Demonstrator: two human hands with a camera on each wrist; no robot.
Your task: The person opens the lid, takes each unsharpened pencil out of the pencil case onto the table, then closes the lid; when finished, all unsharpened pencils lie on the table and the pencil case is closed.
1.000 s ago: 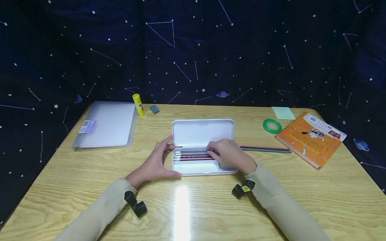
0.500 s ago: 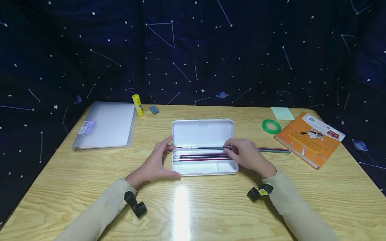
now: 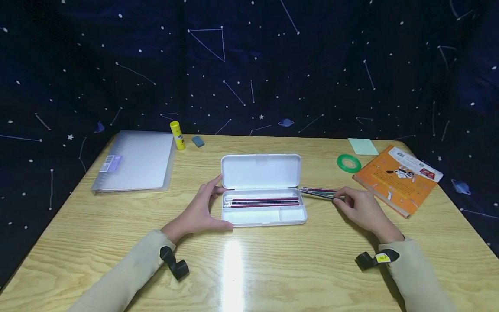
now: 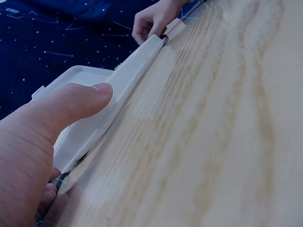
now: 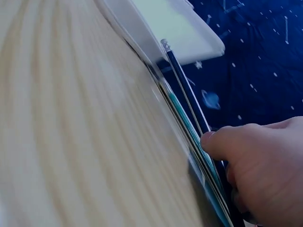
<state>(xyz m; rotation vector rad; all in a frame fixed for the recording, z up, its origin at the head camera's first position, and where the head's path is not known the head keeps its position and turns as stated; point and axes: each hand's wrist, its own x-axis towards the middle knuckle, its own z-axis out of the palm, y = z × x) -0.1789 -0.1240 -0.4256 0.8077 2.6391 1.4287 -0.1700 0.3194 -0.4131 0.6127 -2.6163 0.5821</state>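
Note:
A white pencil case (image 3: pixel 251 216) lies with its lid raised at the middle of the table. My left hand (image 3: pixel 200 212) grips its left end, thumb along the front wall and fingers by the hinge side. Several pencils (image 3: pixel 265 202) lie lengthwise in the back compartment; the two front compartments hold nothing. Right of the case, my right hand (image 3: pixel 364 210) pinches a dark pencil (image 5: pixel 187 90), its silver eraser end pointing toward the case. That pencil is just above other pencils (image 3: pixel 319 189) on the table, one of them teal in the right wrist view.
At the back left are a clear-covered notebook (image 3: pixel 136 160), a yellow glue stick (image 3: pixel 177 135) and a blue-grey eraser (image 3: pixel 198 141). To the right lie green tape (image 3: pixel 348 163), pale green sticky notes (image 3: pixel 362 146) and an orange book (image 3: pixel 397 180). A dark starry cloth (image 3: pixel 249 65) hangs behind.
My right hand has lifted the dark pencil out of the case and carried it right, over to the pencils on the table. The left hand has stayed on the case.

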